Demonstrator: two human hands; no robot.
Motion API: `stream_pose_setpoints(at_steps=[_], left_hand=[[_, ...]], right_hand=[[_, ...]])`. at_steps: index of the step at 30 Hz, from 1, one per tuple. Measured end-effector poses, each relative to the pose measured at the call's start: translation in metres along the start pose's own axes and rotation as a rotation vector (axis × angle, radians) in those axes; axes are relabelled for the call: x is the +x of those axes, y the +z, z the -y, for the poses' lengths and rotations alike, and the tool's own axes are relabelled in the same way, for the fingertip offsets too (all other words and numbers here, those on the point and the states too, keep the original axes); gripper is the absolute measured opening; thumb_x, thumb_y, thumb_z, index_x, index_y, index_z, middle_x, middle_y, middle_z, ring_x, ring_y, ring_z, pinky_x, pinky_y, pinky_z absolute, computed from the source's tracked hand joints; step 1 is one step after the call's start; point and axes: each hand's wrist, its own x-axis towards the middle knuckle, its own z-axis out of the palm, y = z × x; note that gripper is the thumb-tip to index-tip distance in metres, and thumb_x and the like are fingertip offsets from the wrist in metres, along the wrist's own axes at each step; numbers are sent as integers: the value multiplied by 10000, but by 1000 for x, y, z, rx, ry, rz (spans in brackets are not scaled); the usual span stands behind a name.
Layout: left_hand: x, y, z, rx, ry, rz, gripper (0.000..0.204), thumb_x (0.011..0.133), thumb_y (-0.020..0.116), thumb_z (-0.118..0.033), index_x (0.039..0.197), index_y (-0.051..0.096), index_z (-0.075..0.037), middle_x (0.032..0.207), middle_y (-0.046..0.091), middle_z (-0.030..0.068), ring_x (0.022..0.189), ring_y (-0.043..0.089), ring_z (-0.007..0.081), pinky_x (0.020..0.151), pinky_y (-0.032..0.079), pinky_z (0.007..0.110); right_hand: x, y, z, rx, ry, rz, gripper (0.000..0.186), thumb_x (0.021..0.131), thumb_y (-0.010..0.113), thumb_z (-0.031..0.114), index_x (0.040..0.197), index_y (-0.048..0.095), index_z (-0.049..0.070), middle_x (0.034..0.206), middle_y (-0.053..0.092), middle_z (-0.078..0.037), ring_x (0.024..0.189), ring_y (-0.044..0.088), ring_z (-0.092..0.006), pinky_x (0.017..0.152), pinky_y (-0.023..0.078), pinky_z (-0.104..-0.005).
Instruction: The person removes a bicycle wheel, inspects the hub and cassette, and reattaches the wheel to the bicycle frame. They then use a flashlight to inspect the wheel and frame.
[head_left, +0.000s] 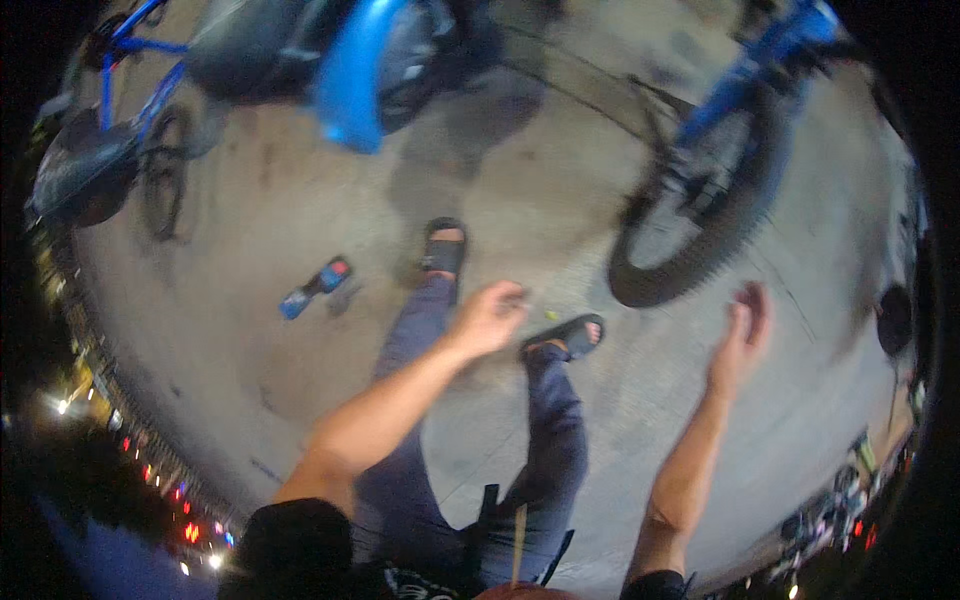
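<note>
My left hand [490, 318] hangs over the pavement between my sandalled feet, its fingers curled in. A small dark spot shows at its fingertips; I cannot make out what it is. My right hand [743, 335] is held out to the right with its fingers stretched and nothing visible in them. Nearest to it, ahead and slightly left, stands a wheel with a knobby black tyre [655, 290] under a blue frame part [735, 90]. Neither hand touches the wheel. Blur softens both hands.
A long blue and black item with a red patch [318, 287] lies on the concrete at left. Ahead stands a vehicle with a blue fender [350, 85]. A blue-framed bicycle [165, 170] is at far left. A tiny yellow-green bit [551, 314] lies near my right sandal [575, 338].
</note>
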Motion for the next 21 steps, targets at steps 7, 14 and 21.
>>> stream_pose_setpoints(at_steps=[7, 14, 21], left_hand=[[2, 22, 36, -195, -228, 59, 318, 874, 660, -197, 1111, 620, 11, 1004, 686, 120, 914, 659, 204, 823, 519, 337], [-8, 50, 46, -125, -335, 47, 327, 847, 666, -233, 1070, 642, 4, 1012, 694, 166, 934, 676, 280, 827, 519, 369], [-1, 84, 59, -201, -267, -63, 299, 854, 656, -236, 1037, 649, 1, 1051, 684, 190, 972, 665, 324, 851, 508, 399]], right_hand=[[53, 35, 22, 16, -142, -188, 480, 973, 552, 144, 1403, 417, -19, 1384, 506, -177, 1234, 514, -260, 1038, 424, -370], [96, 44, 30, -256, -165, -144, 630, 885, 722, 286, 1392, 454, 26, 1311, 518, -175, 1145, 551, -271, 973, 467, -365], [109, 49, 15, -529, -434, -124, 663, 832, 759, 380, 1354, 517, 51, 1293, 484, -207, 1191, 491, -333, 957, 476, -422]])
